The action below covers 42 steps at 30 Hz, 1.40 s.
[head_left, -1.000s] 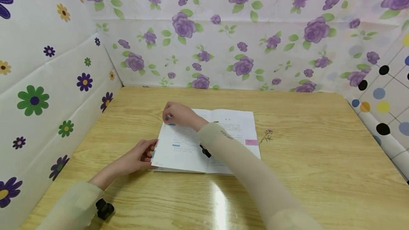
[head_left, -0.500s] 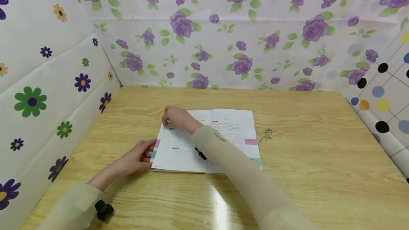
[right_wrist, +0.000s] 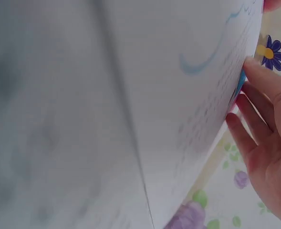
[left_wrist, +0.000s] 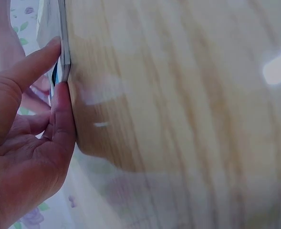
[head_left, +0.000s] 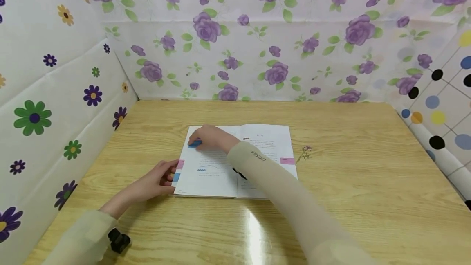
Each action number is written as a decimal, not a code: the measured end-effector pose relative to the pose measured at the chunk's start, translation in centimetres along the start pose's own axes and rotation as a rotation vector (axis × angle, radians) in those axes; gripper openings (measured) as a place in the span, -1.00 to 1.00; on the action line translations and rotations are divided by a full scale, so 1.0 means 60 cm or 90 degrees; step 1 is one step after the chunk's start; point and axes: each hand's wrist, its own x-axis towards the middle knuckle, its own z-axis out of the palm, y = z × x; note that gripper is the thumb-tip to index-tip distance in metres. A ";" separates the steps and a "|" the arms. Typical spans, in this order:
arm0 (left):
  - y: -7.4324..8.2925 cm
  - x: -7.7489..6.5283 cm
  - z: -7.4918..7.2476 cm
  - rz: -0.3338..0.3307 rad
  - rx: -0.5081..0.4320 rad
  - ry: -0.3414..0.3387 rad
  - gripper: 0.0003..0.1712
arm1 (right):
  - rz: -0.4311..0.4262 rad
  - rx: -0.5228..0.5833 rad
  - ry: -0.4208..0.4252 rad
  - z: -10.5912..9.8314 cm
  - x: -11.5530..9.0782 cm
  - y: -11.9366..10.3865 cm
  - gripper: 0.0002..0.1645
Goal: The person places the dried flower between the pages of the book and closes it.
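An open book [head_left: 265, 150] with white printed pages lies on the wooden table. My left hand [head_left: 159, 179] grips its lower left edge; in the left wrist view the thumb is on one side of the edge and the fingers [left_wrist: 61, 109] on the other. My right hand [head_left: 211, 137] is over the upper part of the left page. Its thumb and fingers pinch a small flat blue piece [head_left: 195, 144] at the page; in the right wrist view the blue piece [right_wrist: 240, 82] is mostly hidden, so its kind is unclear.
A thin sprig with small purple flowers [head_left: 305, 153] lies just right of the book. The wooden table [head_left: 353, 175] runs back to a flowered sheet [head_left: 276, 52]. More patterned sheets stand at the left and right sides.
My right hand has moved slightly down and right over the page, and more of the blue piece shows. The left page lies flatter at its lower edge. My left hand has stayed put.
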 end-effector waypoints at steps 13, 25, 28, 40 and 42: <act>0.004 -0.001 -0.010 -0.047 -0.029 -0.057 0.24 | -0.010 -0.033 -0.100 -0.004 -0.011 0.016 -0.37; 0.010 0.001 0.003 -0.036 0.028 -0.004 0.03 | -0.013 -0.008 -0.078 -0.001 -0.010 0.020 -0.39; 0.009 0.001 0.004 -0.037 0.025 -0.003 0.04 | -0.018 -0.004 -0.074 -0.001 -0.011 0.020 -0.40; 0.007 0.001 0.003 -0.041 0.020 0.000 0.05 | -0.010 0.009 -0.066 0.001 -0.015 0.019 -0.41; 0.007 0.001 0.003 -0.042 0.019 0.000 0.05 | -0.008 0.010 -0.065 0.002 -0.015 0.019 -0.41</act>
